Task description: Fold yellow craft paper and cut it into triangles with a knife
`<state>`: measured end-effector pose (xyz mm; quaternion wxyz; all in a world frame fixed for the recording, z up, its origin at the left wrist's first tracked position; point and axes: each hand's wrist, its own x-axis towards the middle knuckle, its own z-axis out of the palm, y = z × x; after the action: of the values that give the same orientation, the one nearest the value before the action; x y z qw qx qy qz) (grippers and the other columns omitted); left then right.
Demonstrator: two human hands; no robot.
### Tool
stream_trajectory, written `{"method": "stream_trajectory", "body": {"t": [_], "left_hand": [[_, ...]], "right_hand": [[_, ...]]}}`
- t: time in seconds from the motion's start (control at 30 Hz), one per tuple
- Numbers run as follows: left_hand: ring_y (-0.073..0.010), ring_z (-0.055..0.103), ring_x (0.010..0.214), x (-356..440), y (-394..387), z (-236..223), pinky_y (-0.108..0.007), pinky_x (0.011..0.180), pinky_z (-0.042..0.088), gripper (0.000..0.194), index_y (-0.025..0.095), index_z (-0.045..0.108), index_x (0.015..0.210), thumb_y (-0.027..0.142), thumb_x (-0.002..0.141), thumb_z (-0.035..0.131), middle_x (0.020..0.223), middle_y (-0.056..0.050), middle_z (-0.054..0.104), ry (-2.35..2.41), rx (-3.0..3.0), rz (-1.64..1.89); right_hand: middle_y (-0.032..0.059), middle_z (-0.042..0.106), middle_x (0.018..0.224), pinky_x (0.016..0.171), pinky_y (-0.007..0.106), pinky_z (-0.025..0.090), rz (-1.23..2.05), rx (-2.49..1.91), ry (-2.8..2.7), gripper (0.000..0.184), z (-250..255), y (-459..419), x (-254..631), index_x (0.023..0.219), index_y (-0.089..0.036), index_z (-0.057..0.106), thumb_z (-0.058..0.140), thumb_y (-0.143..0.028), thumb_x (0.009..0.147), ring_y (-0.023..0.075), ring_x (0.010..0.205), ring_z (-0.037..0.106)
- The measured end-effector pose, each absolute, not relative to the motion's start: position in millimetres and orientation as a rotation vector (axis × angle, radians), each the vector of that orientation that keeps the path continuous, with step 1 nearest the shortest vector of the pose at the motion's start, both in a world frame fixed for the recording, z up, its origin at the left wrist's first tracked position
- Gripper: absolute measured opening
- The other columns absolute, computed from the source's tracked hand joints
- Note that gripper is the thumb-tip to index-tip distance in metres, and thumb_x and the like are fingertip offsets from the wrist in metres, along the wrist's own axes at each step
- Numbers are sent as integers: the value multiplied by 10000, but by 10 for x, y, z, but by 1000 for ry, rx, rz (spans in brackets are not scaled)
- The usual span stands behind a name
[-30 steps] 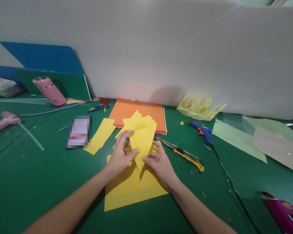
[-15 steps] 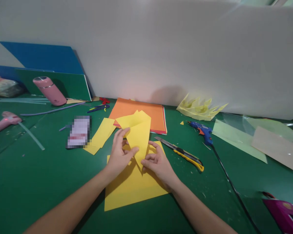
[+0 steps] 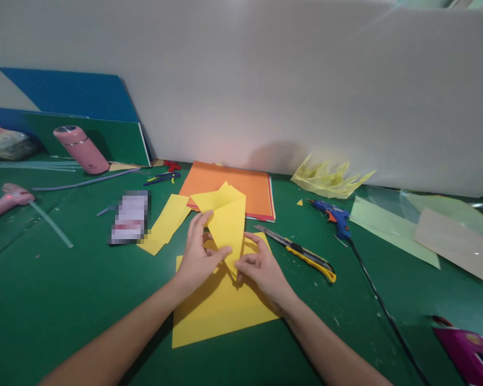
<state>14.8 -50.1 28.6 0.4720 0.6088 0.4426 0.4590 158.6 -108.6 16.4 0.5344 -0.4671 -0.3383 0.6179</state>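
Green tabletop (image 3: 84,300) underneath, both hands (image 3: 197,257) (image 3: 263,273) pinch a folded yellow paper (image 3: 228,222), partly hiding the yellow sheet (image 3: 213,319) below.

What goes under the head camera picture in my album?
Left hand and right hand hold folded yellow paper above a yellow sheet.

No legible text, labels or numbers anywhere

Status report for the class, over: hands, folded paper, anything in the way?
Left hand, right hand: both holding folded paper. Folded paper above yellow sheet. Cutter near right hand, blade out.
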Motion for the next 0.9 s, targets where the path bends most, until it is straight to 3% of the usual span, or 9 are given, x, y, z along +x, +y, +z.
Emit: {"method": "stream_trajectory", "body": {"t": [0.27,0.6,0.9], "left_hand": [[-260,549,1020,123,-535,233,-239,533,527,703,320,393,1321,234,687,686,1458,-82,213,1119,1652,1132],[-279,546,1022,149,-519,290,-248,498,537,748,322,395,1326,252,646,698,1456,-84,194,1119,1572,1073],[-221,527,960,152,-499,250,-228,514,523,750,305,411,1314,267,628,714,1455,-76,206,1148,1510,1094]], "right_hand": [[-111,577,508,495,269,486,1542,-1124,-826,758,184,-1097,1573,1143,-220,304,800,-336,582,152,478,611],[-73,625,540,480,267,489,1575,-1111,-822,741,204,-1089,1596,1139,-215,303,782,-358,591,150,476,612],[-131,557,522,460,219,436,1507,-1121,-844,517,148,-1079,1567,883,-257,297,735,-277,608,124,471,594]]}}
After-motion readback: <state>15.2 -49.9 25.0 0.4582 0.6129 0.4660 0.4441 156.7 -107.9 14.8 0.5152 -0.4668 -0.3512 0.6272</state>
